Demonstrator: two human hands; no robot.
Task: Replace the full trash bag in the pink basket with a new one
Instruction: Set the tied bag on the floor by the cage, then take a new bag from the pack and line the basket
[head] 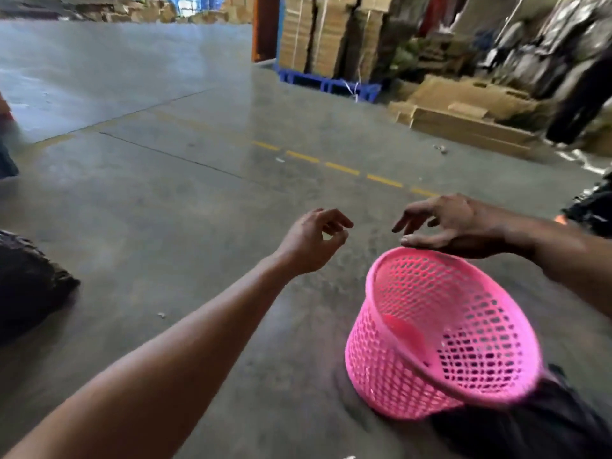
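right hand (450,223) spread loosely, thumb touching rim of tilted pink plastic mesh basket (440,332); left hand (314,240) half-curled, empty.

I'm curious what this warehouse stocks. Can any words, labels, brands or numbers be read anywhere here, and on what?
None can be read.
Stacked cardboard boxes: any print is too blurred to read.
Flattened cartons: no legible marks.
Pink basket: no label shows.
Dashed yellow floor line: paint only, no text.
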